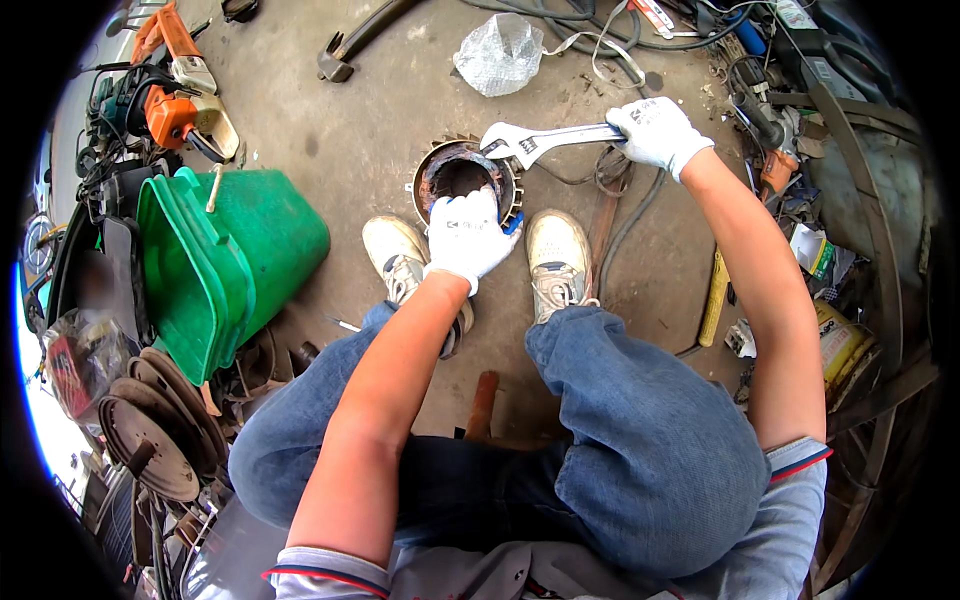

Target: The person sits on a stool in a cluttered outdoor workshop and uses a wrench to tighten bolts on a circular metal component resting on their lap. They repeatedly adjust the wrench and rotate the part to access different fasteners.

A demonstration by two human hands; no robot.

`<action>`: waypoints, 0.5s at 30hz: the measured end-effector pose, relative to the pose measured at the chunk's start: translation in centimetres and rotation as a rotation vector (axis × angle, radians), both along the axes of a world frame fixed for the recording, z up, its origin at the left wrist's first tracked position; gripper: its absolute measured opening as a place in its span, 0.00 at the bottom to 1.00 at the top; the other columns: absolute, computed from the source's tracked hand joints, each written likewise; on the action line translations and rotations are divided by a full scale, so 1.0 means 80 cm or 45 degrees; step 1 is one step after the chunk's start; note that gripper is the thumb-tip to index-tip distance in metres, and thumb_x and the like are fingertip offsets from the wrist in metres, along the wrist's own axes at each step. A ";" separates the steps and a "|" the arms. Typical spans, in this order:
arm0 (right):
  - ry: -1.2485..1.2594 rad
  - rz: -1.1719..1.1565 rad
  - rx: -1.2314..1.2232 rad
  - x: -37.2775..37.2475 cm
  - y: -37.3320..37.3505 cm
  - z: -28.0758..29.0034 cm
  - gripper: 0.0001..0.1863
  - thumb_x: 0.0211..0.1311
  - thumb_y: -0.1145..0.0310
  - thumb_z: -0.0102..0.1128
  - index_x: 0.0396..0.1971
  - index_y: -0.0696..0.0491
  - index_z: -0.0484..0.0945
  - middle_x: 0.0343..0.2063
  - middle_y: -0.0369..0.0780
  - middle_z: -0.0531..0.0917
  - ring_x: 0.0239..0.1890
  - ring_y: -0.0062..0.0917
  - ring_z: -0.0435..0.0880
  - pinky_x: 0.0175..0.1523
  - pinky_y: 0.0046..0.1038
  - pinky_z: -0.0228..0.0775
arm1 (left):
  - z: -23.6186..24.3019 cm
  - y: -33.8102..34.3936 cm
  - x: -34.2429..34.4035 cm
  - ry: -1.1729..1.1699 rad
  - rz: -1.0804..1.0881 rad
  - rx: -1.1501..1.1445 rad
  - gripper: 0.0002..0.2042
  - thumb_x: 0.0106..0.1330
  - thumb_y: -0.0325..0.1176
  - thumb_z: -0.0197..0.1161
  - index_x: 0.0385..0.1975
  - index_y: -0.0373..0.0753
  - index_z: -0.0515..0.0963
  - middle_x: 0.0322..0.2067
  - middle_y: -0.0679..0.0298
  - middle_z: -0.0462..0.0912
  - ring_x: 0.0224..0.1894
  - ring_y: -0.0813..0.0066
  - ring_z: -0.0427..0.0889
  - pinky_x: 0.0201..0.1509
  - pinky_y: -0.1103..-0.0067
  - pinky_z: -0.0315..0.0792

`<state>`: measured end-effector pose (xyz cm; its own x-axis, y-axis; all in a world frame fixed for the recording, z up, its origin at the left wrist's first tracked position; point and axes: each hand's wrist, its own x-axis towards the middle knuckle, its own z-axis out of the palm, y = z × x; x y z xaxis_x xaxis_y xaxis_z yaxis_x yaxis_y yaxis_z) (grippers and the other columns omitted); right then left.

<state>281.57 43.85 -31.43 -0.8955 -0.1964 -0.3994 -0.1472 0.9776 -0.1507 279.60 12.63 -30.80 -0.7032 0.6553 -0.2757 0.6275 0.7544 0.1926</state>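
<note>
My gloved right hand (655, 132) grips the handle of a large silver adjustable wrench (560, 137), whose head rests at the upper right rim of a round, toothed metal part (432, 160) with a dark, rusty bore. The part lies on the floor between my shoes. My gloved left hand (467, 232) is on its lower rim, fingers bent over into the bore; the fingertips are partly hidden, and blue shows at the glove's right edge.
At the left are a green plastic bin (263, 255), orange chainsaws (166, 117) and rusty discs (149, 436). A hammer (334, 60), bubble wrap (498, 55) and cables (590, 15) lie ahead. A yellow handle (713, 300) and assorted tools crowd the right.
</note>
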 end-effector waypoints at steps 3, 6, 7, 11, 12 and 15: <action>-0.070 -0.140 -0.007 0.019 -0.019 0.017 0.09 0.60 0.59 0.58 0.34 0.46 0.78 0.29 0.41 0.84 0.37 0.36 0.85 0.41 0.39 0.75 | -0.003 -0.002 0.001 0.023 -0.003 -0.029 0.26 0.54 0.54 0.68 0.41 0.36 0.78 0.33 0.54 0.82 0.35 0.55 0.81 0.43 0.65 0.73; -0.149 -0.344 -0.163 0.065 -0.058 0.032 0.10 0.64 0.59 0.54 0.35 0.49 0.78 0.30 0.45 0.85 0.37 0.40 0.85 0.42 0.41 0.75 | -0.004 0.000 0.000 0.025 0.012 -0.034 0.26 0.54 0.53 0.69 0.40 0.36 0.78 0.33 0.54 0.82 0.35 0.55 0.82 0.43 0.64 0.72; -0.176 -0.426 -0.212 0.078 -0.071 0.030 0.11 0.64 0.58 0.54 0.35 0.49 0.79 0.30 0.46 0.85 0.37 0.41 0.85 0.43 0.42 0.75 | -0.003 0.002 0.001 0.015 0.013 -0.044 0.25 0.54 0.53 0.69 0.40 0.36 0.78 0.33 0.54 0.82 0.36 0.55 0.82 0.43 0.64 0.72; -0.138 -0.584 -0.208 0.095 -0.092 0.029 0.12 0.65 0.59 0.52 0.36 0.51 0.78 0.30 0.47 0.84 0.38 0.42 0.85 0.44 0.42 0.75 | -0.002 0.004 0.003 0.021 0.022 -0.048 0.24 0.54 0.53 0.68 0.39 0.36 0.78 0.32 0.54 0.83 0.35 0.57 0.83 0.43 0.65 0.72; -0.139 -0.631 -0.236 0.101 -0.100 0.025 0.12 0.65 0.60 0.52 0.36 0.51 0.78 0.30 0.47 0.84 0.38 0.42 0.84 0.44 0.42 0.75 | -0.006 0.006 0.002 0.021 0.029 -0.058 0.24 0.55 0.53 0.68 0.38 0.36 0.78 0.31 0.55 0.83 0.35 0.57 0.83 0.42 0.65 0.72; -0.180 -0.803 -0.331 0.124 -0.149 0.030 0.11 0.65 0.62 0.51 0.37 0.52 0.76 0.31 0.49 0.84 0.37 0.44 0.85 0.43 0.43 0.75 | -0.004 0.005 0.003 0.031 0.036 -0.050 0.23 0.55 0.53 0.68 0.36 0.37 0.78 0.29 0.56 0.83 0.33 0.58 0.84 0.42 0.66 0.72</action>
